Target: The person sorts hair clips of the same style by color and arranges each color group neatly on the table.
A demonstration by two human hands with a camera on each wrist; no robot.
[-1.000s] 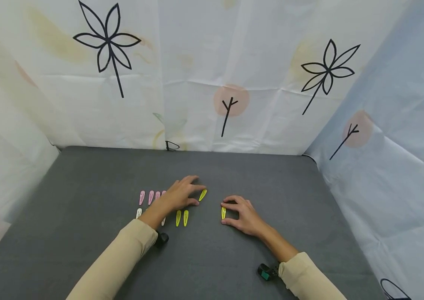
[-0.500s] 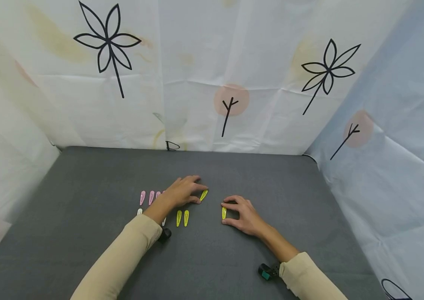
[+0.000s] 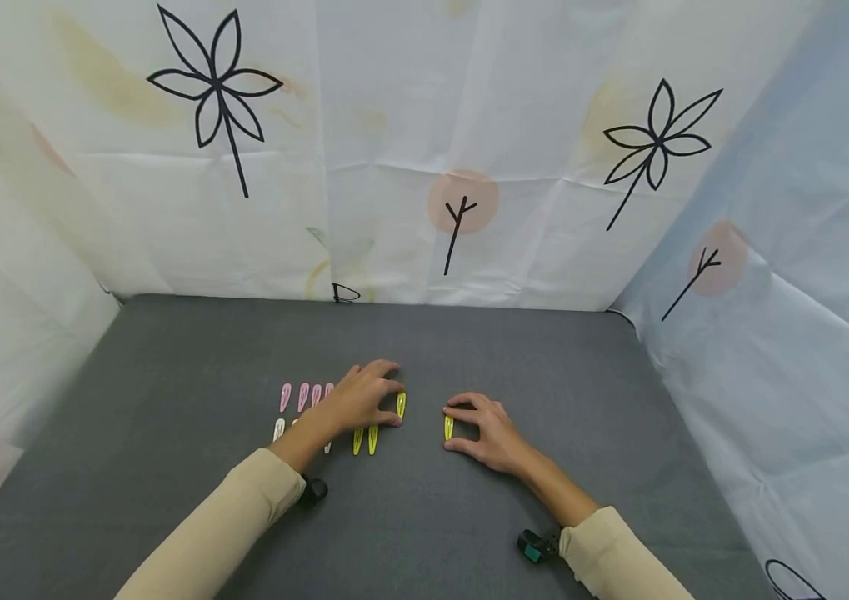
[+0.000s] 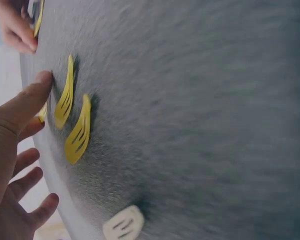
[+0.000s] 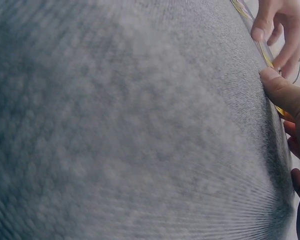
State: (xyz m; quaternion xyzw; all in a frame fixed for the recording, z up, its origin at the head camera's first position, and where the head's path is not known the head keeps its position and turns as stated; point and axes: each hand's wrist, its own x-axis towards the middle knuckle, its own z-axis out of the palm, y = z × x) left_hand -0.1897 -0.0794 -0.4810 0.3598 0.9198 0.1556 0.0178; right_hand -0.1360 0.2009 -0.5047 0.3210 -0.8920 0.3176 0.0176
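In the head view my left hand (image 3: 359, 398) holds a yellow snap hair clip (image 3: 402, 406) by its ends, between thumb and index finger, at the table surface. To its right, my right hand (image 3: 495, 433) has thumb and index finger at the two ends of another yellow hair clip (image 3: 449, 428). Two more yellow clips (image 3: 372, 442) lie side by side just below my left hand; in the left wrist view these yellow clips (image 4: 79, 132) are near my thumb. In the right wrist view, my right thumb (image 5: 285, 94) partly hides the clip behind it.
Pink hair clips (image 3: 303, 397) form a row left of my left hand. Below them is a row of white clips (image 3: 278, 429), partly hidden by my left forearm. Everything lies on a dark grey table (image 3: 544, 358), bordered by patterned white curtains (image 3: 394, 233).
My left hand has moved slightly left and toward me, bringing the yellow hair clip along; the clip has turned from slanted to nearly straight. My right hand stays put.
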